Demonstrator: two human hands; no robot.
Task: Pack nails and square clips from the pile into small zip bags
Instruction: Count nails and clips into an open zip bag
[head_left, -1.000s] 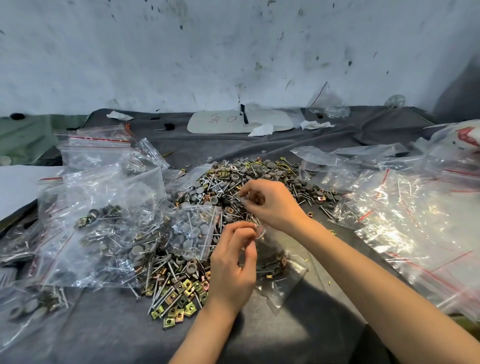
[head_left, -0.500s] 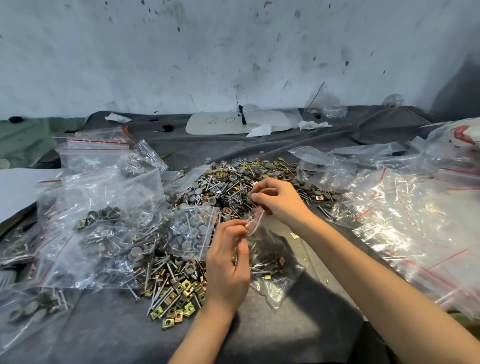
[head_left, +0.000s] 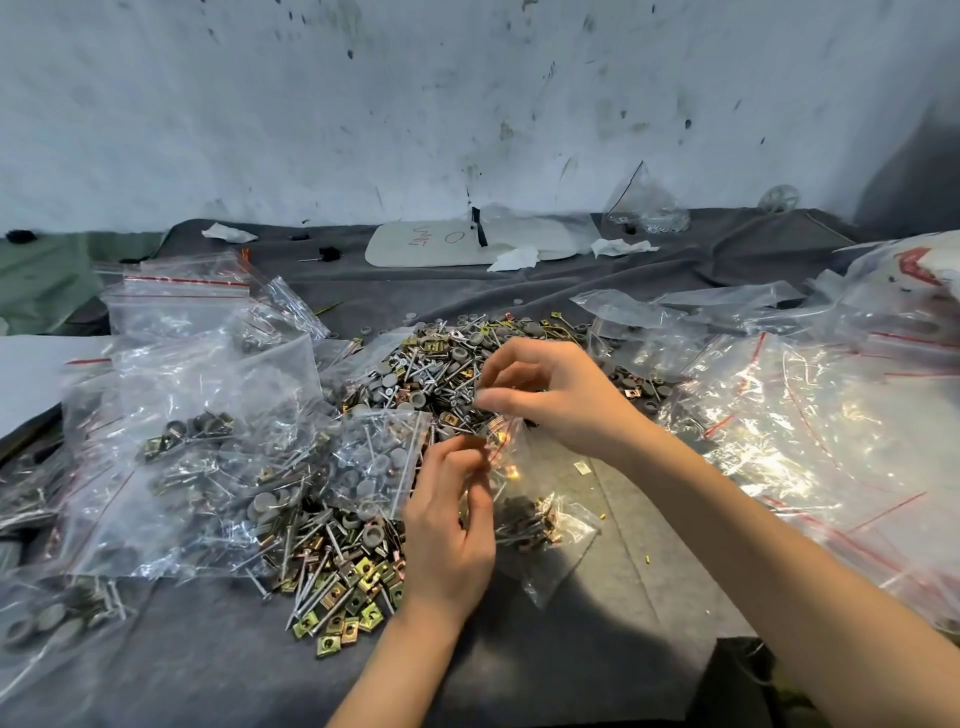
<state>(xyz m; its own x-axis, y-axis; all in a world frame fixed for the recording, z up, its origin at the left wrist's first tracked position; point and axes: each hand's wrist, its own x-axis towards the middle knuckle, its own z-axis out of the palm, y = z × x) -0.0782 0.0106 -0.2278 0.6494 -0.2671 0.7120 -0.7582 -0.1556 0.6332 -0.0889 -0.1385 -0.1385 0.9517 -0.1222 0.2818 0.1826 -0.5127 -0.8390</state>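
Head view: small zip bag (head_left: 563, 564), already holding nails (head_left: 511, 531) and square clips (head_left: 546, 517), lies on the tabletop (head_left: 597, 654) just before the pile (head_left: 426, 374). Left hand (head_left: 452, 525) pinches one lip of its mouth, fingers curled; right hand (head_left: 561, 400) pinches the red-lined lip opposite, whether with a part between the fingertips cannot be told. Step judged: filling or closing; next, both lips must meet squarely for the zip to press shut

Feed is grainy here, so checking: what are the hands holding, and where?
Both pinch the zip bag at its mouth: left hand at one end, right hand at the other.
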